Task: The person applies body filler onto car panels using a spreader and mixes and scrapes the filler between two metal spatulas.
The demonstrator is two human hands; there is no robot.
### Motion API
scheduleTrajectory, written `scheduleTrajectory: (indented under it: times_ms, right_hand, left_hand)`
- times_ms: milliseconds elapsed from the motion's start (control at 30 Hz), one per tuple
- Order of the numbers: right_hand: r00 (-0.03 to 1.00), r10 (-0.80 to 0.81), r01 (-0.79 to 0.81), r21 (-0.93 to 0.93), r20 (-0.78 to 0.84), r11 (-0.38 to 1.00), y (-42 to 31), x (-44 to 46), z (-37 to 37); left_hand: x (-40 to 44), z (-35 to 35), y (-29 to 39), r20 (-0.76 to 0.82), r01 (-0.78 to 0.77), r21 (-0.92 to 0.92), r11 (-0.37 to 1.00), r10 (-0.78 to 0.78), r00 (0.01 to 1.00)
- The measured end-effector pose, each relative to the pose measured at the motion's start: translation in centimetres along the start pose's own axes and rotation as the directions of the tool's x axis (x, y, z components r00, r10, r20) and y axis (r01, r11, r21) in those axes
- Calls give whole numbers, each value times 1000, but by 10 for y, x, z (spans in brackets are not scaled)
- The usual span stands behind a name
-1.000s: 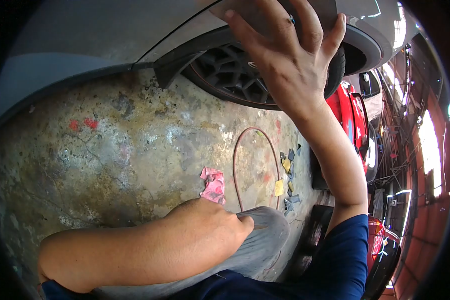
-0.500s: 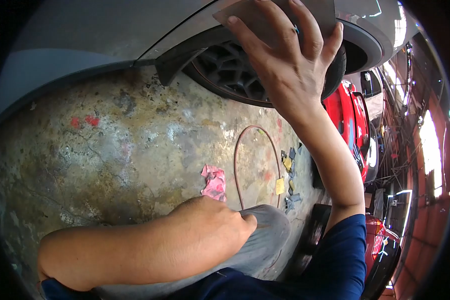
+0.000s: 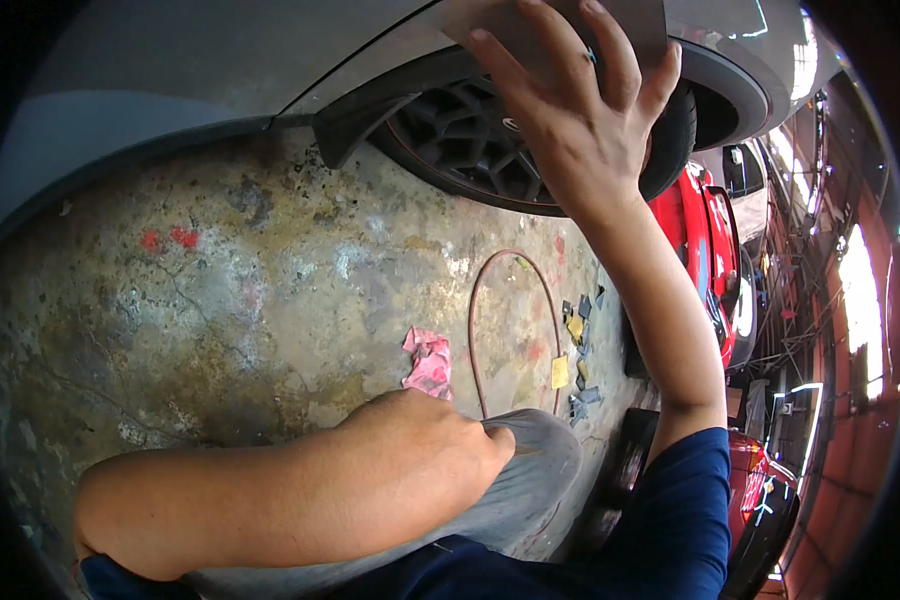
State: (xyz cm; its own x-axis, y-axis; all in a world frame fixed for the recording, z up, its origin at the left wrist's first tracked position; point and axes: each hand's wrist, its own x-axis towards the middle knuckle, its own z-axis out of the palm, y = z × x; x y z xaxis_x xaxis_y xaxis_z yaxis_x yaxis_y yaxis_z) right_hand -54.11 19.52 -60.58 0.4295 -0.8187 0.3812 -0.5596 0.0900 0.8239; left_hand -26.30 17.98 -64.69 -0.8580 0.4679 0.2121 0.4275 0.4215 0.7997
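At the top, my right hand (image 3: 585, 130) is raised with its fingers spread over a dark grey sheet that looks like sandpaper (image 3: 515, 30). They hold it against the grey car's fender (image 3: 705, 25), above the wheel arch. Beneath the hand is the dark spoked wheel (image 3: 455, 135), partly hidden by it. Low in the view, my left hand (image 3: 435, 435) lies on my grey-trousered knee (image 3: 545, 450). Its fingers are curled under, so anything inside them is hidden. Just beyond it, a crumpled pink cloth (image 3: 430, 360) lies on the floor.
A reddish hose (image 3: 473, 310) loops across the stained concrete floor (image 3: 300, 290). To its right are a yellow piece (image 3: 560, 372) and several dark scraps (image 3: 585, 400). Red cars (image 3: 715, 240) stand at the right. The car's lower sill (image 3: 150, 150) runs along the upper left.
My right hand and the sandpaper have shifted slightly on the fender, with the sheet's left corner now farther right. A little more of the wheel's hub shows. My left hand has stayed put.
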Motion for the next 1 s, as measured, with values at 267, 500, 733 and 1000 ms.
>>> scheduleTrajectory:
  times_ms: [267,500,733,1000]
  right_hand:
    - [998,19,-25,83,64,996,6,2,-38]
    - [999,0,-3,61,53,998,12,12,-32]
    - [999,-23,21,53,47,998,15,18,-27]
    - [999,-27,26,33,30,999,21,3,-20]
  left_hand:
    - [0,0,4,53,3,2,1000,-3,999]
    - [1,1,2,28,-2,-21,1000,2,1000]
    - [0,-2,2,26,-4,-28,1000,5,1000]
    - [1,-2,-1,16,-6,6,1000,6,1000]
